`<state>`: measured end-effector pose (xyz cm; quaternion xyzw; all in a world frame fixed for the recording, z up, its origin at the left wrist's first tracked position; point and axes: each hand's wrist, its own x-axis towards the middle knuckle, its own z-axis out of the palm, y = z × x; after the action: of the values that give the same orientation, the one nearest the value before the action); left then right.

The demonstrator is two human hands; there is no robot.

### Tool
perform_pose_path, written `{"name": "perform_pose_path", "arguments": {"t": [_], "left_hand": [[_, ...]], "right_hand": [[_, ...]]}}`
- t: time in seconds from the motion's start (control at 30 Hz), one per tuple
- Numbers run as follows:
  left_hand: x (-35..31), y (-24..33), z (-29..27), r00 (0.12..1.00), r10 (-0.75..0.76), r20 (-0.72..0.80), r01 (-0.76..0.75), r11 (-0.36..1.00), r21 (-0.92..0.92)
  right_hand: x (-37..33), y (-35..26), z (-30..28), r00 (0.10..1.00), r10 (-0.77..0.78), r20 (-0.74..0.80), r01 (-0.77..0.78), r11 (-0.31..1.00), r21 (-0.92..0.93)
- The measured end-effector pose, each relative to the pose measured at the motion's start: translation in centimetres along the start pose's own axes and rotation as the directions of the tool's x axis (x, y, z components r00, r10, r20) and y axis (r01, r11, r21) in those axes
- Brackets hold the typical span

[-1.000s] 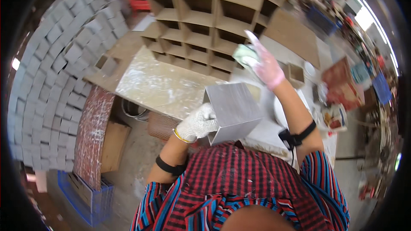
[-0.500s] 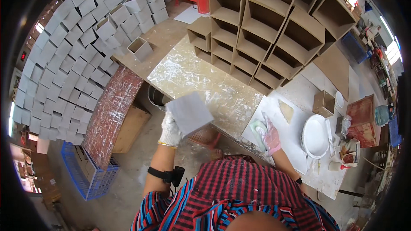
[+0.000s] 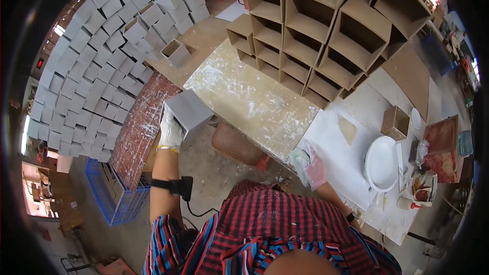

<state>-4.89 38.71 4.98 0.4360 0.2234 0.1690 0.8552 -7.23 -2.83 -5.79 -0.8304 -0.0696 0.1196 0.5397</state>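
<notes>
Head view shows the left hand (image 3: 171,130), in a white glove, holding a grey box (image 3: 191,112) by its left side. The box is tilted and up in the air, off the near edge of the table, close to a red board (image 3: 142,127) with white smears. The right hand (image 3: 317,168), in a pink see-through glove, holds a bunched pale green cloth (image 3: 298,166) by the table's near edge.

Under the table edge, between the two hands, is a brown basket (image 3: 237,142) with little holes. On the table is a yellowish board (image 3: 260,104) with white marks all over it. Right of it is a white sheet (image 3: 333,145). Next comes a round white bowl (image 3: 381,165), with a flat white stick (image 3: 401,170) just beside it. A small brown box (image 3: 395,123) sits behind the bowl.

At the back of the table is a big pile of open brown boxes (image 3: 310,30). Far to the left, lots of pale grey boxes (image 3: 86,84) make a tall wall. One lone open box (image 3: 175,53) sits near them. Low on the left is a blue crate (image 3: 119,209) with holes in its sides.
</notes>
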Motion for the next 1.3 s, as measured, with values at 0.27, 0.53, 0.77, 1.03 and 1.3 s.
{"name": "perform_pose_path", "arguments": {"t": [0.27,0.53,0.77,1.03,1.3], "left_hand": [[9.9,2.8,1.3,0.997,0.062,0.037,-0.063,0.998,0.020],[22.6,3.9,-6.7,0.991,-0.103,0.090,0.063,0.927,0.369],[32.6,6.4,-3.5,0.876,-0.364,0.317,-0.018,0.630,0.776],[47.0,5.3,4.4,0.864,-0.287,0.413,0.005,0.826,0.563],[60.4,0.6,3.0,0.944,-0.206,0.259,0.053,0.866,0.497]], "right_hand": [[1.4,0.3,3.6,0.991,0.030,-0.134,-0.028,0.999,0.015],[5.7,-6.3,15.0,0.911,0.286,-0.296,-0.307,0.951,-0.026],[9.3,-11.0,24.2,0.905,0.280,-0.321,-0.269,0.960,0.080],[9.7,-12.0,27.9,0.812,0.403,-0.421,-0.362,0.915,0.179],[10.3,-13.7,30.7,0.744,0.496,-0.448,-0.442,0.868,0.226]]}}
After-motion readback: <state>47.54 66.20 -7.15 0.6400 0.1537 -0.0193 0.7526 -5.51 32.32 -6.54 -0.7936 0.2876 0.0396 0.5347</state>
